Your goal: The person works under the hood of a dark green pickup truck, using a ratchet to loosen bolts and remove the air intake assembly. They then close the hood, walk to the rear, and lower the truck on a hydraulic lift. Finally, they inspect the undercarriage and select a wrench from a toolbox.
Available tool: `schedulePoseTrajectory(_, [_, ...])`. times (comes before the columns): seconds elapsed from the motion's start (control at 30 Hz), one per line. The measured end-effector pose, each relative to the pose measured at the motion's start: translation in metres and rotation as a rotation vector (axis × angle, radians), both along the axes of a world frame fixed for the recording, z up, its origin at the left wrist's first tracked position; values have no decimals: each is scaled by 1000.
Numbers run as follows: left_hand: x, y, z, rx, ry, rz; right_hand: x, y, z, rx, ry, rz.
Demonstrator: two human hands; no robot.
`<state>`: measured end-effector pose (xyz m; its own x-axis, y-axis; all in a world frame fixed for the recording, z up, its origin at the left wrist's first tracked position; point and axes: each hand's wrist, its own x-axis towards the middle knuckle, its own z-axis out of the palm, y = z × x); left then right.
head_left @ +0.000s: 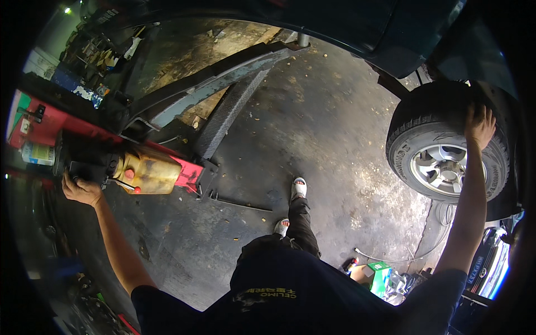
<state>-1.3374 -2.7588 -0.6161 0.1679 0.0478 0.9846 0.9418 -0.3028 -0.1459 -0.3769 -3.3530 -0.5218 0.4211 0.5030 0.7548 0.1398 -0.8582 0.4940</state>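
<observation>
On the left, my left hand [82, 191] is curled against the end of a black box [89, 166] on a lift's power unit; some of its fingers are hidden. A yellowed plastic oil tank [151, 173] adjoins that box, with a red-knobbed lever [127, 186] beside it. Far to the right, my right hand [481, 126] lies on the tread of a wheel's black tyre [410, 139], fingers spread. The wheel has a silver alloy rim [440, 169] and is at a dark vehicle's side.
A lift arm [195, 97] reaches under the dark vehicle body [357, 25] from the red lift post [190, 174]. A hose [391, 261] lies on the floor near a green box [379, 279]. A metal bar [240, 204] lies by the post. Another car [488, 262] stands at lower right.
</observation>
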Motion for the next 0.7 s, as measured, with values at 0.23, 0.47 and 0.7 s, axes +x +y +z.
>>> schedulePoseTrajectory(0.23, [-7, 3, -6, -5, 6, 39, -7, 4, 10, -4, 42, -3])
schedulePoseTrajectory(0.47, [-21, 18, -10, 34, 37, -6, -37, 20, 23, 73, 60, 63])
schedulePoseTrajectory(0.7, [-34, 28, -16, 44, 43, 10, -47, 28, 30, 98, 6, 125])
